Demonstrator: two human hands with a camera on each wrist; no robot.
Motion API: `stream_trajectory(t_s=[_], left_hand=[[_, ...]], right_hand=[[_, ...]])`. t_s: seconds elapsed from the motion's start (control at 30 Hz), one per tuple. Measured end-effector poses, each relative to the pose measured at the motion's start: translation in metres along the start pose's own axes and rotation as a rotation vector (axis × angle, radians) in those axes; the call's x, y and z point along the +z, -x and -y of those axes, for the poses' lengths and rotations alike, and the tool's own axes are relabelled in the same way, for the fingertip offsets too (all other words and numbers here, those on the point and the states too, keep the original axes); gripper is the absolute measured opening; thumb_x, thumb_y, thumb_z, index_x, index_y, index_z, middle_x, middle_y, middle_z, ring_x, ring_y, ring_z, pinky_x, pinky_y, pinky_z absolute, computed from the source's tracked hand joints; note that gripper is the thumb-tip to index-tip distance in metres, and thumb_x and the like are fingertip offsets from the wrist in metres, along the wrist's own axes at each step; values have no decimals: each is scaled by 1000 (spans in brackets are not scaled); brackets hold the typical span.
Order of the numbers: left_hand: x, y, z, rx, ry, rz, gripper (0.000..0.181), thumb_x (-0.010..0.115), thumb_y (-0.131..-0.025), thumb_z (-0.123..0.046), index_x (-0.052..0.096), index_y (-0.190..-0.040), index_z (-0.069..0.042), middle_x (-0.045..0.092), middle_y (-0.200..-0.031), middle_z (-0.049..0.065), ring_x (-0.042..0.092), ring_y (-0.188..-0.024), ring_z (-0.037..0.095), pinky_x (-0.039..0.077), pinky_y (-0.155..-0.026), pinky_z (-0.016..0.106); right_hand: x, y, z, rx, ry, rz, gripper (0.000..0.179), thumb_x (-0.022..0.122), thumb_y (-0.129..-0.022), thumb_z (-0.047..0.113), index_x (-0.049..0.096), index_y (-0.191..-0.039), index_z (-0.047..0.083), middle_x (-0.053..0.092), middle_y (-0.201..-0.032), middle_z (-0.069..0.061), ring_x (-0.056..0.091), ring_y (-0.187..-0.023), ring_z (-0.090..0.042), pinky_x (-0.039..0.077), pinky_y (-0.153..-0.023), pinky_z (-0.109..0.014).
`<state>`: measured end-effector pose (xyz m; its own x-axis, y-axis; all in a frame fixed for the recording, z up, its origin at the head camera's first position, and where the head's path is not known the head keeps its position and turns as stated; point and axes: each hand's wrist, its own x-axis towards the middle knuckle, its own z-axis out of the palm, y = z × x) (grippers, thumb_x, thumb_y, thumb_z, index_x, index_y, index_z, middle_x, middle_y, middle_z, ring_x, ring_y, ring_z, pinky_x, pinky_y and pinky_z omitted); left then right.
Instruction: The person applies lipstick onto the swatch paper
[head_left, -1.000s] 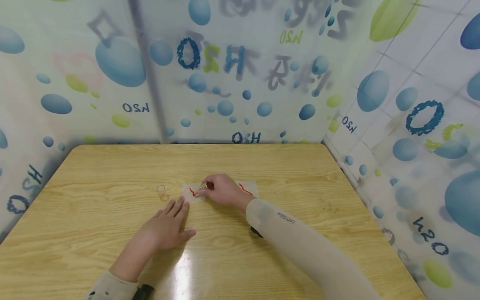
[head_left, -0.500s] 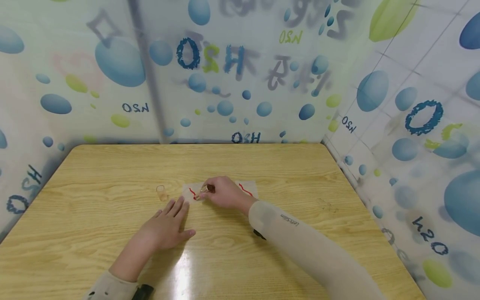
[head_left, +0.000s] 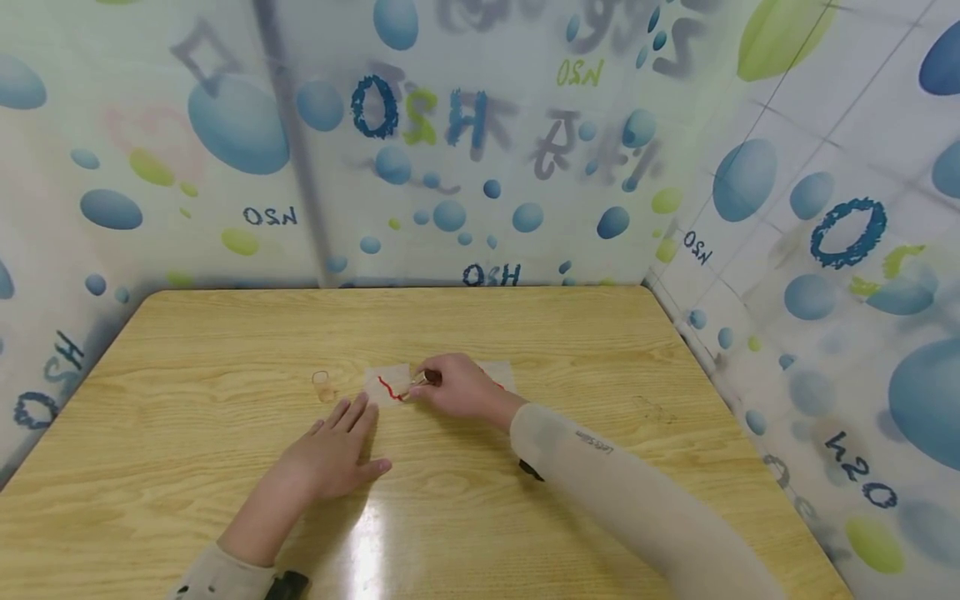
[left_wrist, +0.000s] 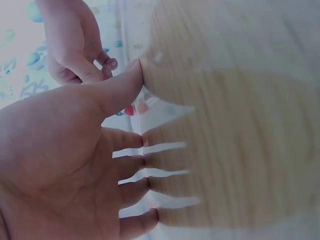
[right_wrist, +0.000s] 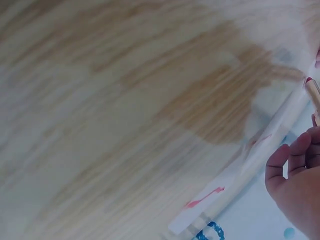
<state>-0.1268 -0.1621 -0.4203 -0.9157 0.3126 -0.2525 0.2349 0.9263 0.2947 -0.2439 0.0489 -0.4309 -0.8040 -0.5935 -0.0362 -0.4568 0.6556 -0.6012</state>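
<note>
My right hand pinches a lipstick with a red tip and gold body; its dark brown end shows in the head view. The tip meets the end of a wavy red line on a piece of pale thin paper. Palm down, my left hand rests on the table with straight fingers, its fingertips at the paper's lower left corner. More pale paper with a red stroke lies to the right, partly hidden behind the right hand.
The wooden table has a shiny surface. A small outline mark lies left of the paper, and faint scribbles show at the right. Printed wall covering borders the table's far edge and sides.
My right hand has slid a little to the right with the lipstick, and the red line has grown longer behind its tip. The left hand has stayed still.
</note>
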Motion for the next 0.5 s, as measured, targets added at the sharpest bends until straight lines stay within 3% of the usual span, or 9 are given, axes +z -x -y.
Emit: stream_trajectory(t_s=[0.23,0.37,0.5], left_hand=[[4,-3,4,39,-30,-108,91,66,-87,-55,35,-148,6,24,-159,25,28,-143,48,32,-112,61],[1,-2,2,22,9,-117,95,68,-86,-54,30,-151,4,17,-162,21,30,-142,49,37,-107,63],[-9,-1,-3,-13,14,-116,88,66,-88,-54,35,-150,-1,22,-162,19,45,-133,47,49,-94,61]], right_hand=[[-14,19,-2,9,-128,-93,24,63,-94,43,68,-109,25,59,-79,4,48,-66,-12,42,-58,-26],[-20,28,1,29,-187,-152,19,64,-93,43,68,-106,29,59,-79,3,47,-67,-14,40,-56,-27],[-27,35,9,25,-259,-192,25,64,-93,44,68,-112,28,60,-81,1,49,-69,-17,41,-55,-28]])
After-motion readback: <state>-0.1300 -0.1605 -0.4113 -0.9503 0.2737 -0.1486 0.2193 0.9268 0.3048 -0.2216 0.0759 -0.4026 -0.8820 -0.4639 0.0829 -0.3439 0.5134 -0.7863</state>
